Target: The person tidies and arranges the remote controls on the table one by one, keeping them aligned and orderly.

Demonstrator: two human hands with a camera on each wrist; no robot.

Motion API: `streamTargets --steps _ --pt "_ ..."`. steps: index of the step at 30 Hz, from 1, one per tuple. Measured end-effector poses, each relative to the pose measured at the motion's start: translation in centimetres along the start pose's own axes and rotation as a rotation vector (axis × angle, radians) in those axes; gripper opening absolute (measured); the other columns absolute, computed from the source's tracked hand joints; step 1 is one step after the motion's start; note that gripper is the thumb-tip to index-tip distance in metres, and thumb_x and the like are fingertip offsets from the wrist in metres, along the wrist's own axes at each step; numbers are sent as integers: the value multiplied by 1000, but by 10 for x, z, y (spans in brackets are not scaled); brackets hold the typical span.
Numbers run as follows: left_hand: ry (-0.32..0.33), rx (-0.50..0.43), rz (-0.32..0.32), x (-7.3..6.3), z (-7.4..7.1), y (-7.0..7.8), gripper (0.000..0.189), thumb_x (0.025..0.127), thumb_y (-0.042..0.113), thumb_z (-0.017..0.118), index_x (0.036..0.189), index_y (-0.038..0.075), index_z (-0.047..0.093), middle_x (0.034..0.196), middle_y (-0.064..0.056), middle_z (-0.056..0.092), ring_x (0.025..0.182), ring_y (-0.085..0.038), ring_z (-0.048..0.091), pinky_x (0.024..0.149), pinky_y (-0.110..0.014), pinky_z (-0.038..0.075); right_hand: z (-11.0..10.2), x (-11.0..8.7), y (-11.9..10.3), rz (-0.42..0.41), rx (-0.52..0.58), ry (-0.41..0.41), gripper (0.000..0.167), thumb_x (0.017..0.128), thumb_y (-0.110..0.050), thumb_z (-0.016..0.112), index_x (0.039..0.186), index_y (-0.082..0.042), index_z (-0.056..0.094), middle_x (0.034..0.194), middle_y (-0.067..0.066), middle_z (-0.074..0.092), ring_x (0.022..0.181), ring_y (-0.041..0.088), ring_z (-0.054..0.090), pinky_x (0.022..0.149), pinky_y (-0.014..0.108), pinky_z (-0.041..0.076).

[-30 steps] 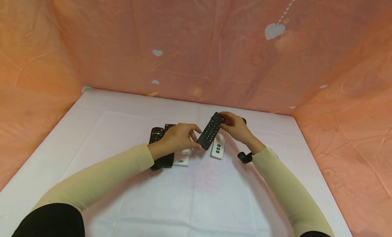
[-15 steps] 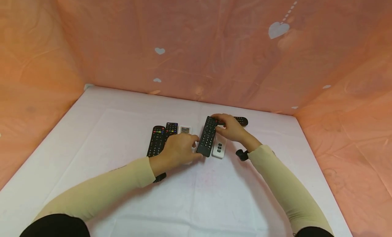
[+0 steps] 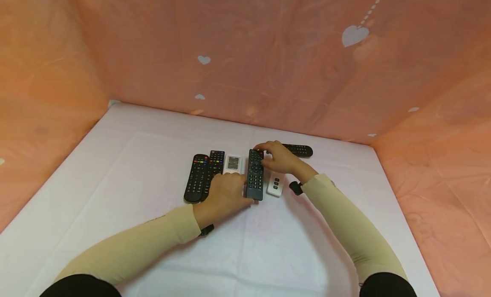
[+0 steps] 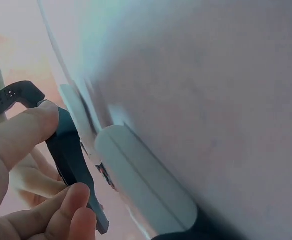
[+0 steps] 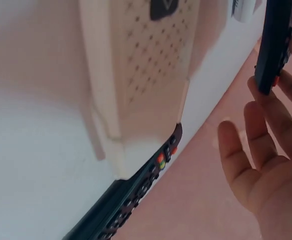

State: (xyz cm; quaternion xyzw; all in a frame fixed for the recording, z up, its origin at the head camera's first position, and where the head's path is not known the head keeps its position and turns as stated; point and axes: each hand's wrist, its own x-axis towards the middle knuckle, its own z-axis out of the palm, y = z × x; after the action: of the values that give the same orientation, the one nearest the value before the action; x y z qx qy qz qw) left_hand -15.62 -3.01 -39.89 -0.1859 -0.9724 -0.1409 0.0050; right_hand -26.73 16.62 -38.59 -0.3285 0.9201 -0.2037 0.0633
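While left hand and right hand pinch the slim black plastic remote, lower it level, avoiding the oblong white plastic remote beside the right fingers.

Head cam's getting med-bright, fairly even light; the orange cloth is glowing warm, esp. at L side, and the white worktop is catching soft shadows beside both sleeves. L wrist cam's running hazy w/ pale teal glare nr top, the black remote going dark w/ little detail. R wrist cam's looking softish, w/ faint shadow falling L of the close-up pale remote.
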Motion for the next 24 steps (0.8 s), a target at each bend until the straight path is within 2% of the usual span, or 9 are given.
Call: streamTargets --steps 8,15,24 --pt "-54 106 -36 1 4 6 52 67 53 80 95 11 70 79 -2 67 73 -20 63 60 -36 49 6 3 -5 33 11 -39 45 86 -12 60 131 -9 58 116 10 64 103 26 51 94 45 42" --pt "-49 116 -46 1 6 5 49 65 49 82 93 10 70 80 -4 67 72 -20 63 57 -36 50 10 5 -4 27 -24 -74 48 85 -14 64 131 -5 56 116 12 64 106 28 54 100 45 39" --pt "-56 115 -61 -1 8 5 55 64 49 84 98 8 70 87 -5 68 80 -23 65 63 -38 52 16 7 -3 27 -36 -124 51 86 -17 65 134 -4 54 132 15 59 122 29 53 113 48 28"
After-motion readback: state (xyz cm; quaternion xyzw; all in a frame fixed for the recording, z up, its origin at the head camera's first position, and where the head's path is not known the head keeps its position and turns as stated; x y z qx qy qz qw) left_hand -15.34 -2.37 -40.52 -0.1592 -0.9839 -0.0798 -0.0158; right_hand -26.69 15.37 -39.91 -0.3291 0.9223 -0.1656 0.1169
